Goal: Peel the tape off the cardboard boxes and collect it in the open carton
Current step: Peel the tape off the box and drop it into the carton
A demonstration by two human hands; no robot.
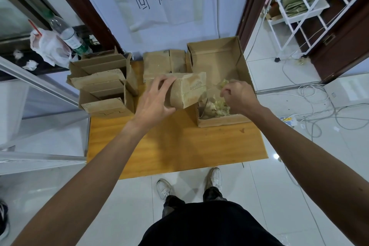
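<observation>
Glossy white tiled floor [129, 205], low wooden table [179, 146], white wire rack [319, 5], dark door frame [256, 6].

- The small rectangular cardboard box [189, 90] is dull brown, with a faint dark print on one side.
- The large open cardboard carton [242, 70] is the same brown.
- The crumpled translucent tape [216, 107] in it is pale yellow.
- The low wooden table [175, 146] is orange-brown, streaked with grain.
- The paper sheet on the wall [155, 16] is white, with black handwritten characters.
- The clear plastic bottle [68, 35] has a green cap and a white-and-green label.
- The lace-up shoes [164, 187] are white.
</observation>
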